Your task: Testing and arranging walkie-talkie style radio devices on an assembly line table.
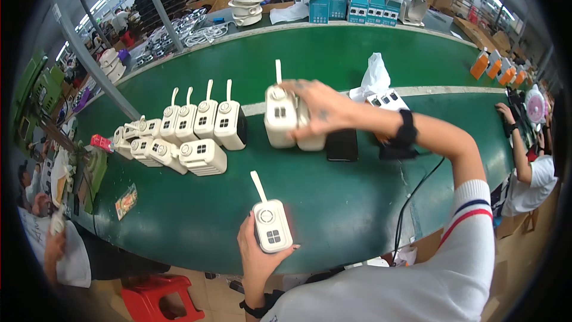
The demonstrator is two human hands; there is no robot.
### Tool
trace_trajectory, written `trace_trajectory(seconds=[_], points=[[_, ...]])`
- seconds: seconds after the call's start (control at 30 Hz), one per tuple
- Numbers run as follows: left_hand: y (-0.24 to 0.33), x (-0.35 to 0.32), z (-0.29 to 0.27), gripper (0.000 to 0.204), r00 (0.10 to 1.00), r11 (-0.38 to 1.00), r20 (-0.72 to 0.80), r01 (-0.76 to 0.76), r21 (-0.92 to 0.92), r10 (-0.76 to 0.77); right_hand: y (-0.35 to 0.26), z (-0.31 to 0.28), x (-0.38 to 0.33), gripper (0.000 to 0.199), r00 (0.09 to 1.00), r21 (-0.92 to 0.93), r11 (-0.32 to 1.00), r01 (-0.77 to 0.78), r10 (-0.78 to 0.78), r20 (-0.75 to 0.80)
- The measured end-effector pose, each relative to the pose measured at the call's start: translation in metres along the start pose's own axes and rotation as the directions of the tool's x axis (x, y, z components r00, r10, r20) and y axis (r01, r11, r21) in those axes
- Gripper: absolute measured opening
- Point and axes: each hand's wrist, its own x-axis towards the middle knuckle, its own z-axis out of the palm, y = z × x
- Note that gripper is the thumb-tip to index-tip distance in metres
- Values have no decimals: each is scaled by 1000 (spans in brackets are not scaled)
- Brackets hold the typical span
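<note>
- Cream plastic strapped box [273, 226] clasped in left hand [256, 257]; right hand [320, 106] grips matching box [278, 122].
- Similar boxes [171, 124] grouped on green desk [196, 214]; work seems midway, done-versus-left unclear.

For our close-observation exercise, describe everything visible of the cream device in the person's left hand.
The cream device is a rounded box, apparently plastic, with a ringed disc and four dark squares on its upward-facing side. A pale strap sticks out from its far end. The left hand grips it near the green table's near edge; its underside is hidden.
</note>
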Motion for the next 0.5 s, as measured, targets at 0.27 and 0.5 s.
trace_trajectory(seconds=[0.27, 0.5], points=[[5, -10, -1, 120, 1000, 984, -4, 11, 179, -10, 118, 41, 126, 95, 949, -202, 927, -316, 306, -80], [9, 1, -5, 106, 1000, 987, -18, -3, 162, 6, 169, 39, 150, 106, 957, -103, 953, -286, 290, 27]])
